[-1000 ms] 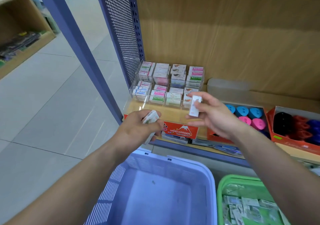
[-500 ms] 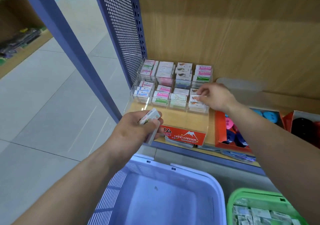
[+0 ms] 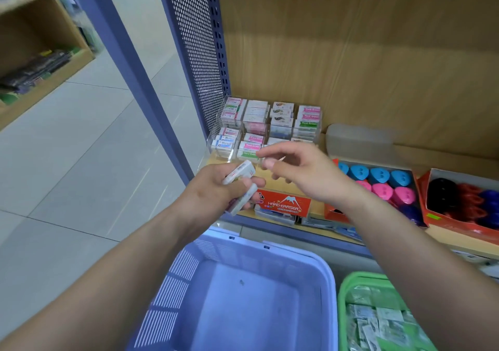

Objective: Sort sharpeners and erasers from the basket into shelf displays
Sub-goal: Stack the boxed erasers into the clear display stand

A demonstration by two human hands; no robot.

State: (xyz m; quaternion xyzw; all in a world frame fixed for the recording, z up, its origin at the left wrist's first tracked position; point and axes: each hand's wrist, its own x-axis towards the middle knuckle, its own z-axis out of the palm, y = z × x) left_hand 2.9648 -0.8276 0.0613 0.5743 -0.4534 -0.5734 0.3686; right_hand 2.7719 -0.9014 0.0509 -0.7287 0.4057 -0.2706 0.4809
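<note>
The left hand [image 3: 216, 191] is clenched round several erasers [image 3: 240, 173], held over the front edge of the shelf [image 3: 459, 163] near its left end. The right hand [image 3: 305, 172] is released, nothing held, just beside the left. The clear display [image 3: 270, 126] is seated at the left rear corner, with sharpeners [image 3: 378, 180] boxed to its right.

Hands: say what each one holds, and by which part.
The left hand grips a few erasers, thumb across their middle, ends sticking out. The right hand holds nothing.
</note>
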